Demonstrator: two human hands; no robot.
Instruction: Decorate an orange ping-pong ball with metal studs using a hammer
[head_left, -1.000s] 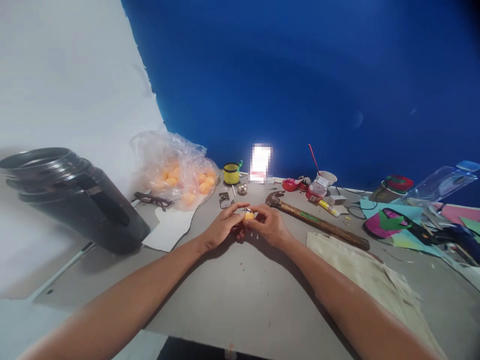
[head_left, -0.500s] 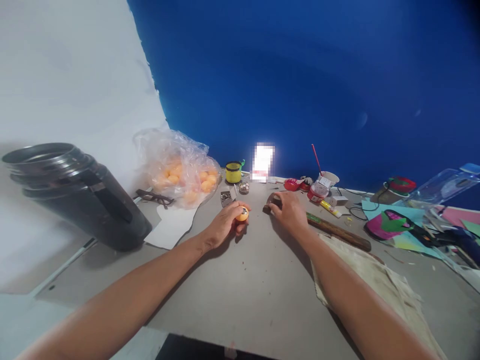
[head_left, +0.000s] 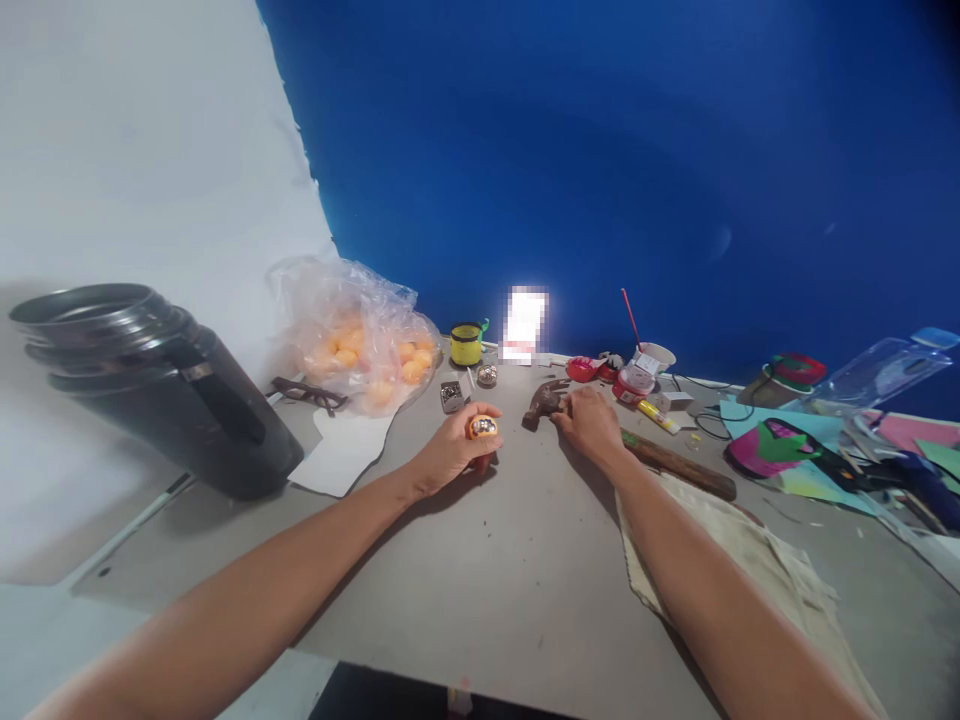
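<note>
My left hand (head_left: 450, 452) rests on the grey table (head_left: 480, 590) and grips a small orange ball (head_left: 482, 428) with a shiny metal piece on top. My right hand (head_left: 592, 424) is closed around the wooden handle of a hammer (head_left: 660, 458), just behind its dark metal head (head_left: 545, 399). The hammer lies on the table and points left toward the ball. The two hands are a short distance apart.
A plastic bag of orange balls (head_left: 360, 345), spectacles (head_left: 309, 396) and a black jug (head_left: 150, 385) are on the left. A small tin (head_left: 451, 397), a yellow cup (head_left: 466, 345) and red items sit at the back. A cloth (head_left: 750, 565) and coloured paper (head_left: 795, 445) lie right.
My right hand left the ball, reached to the hammer and closed on its handle. The left hand kept the ball and turned it so the metal piece faces up.
</note>
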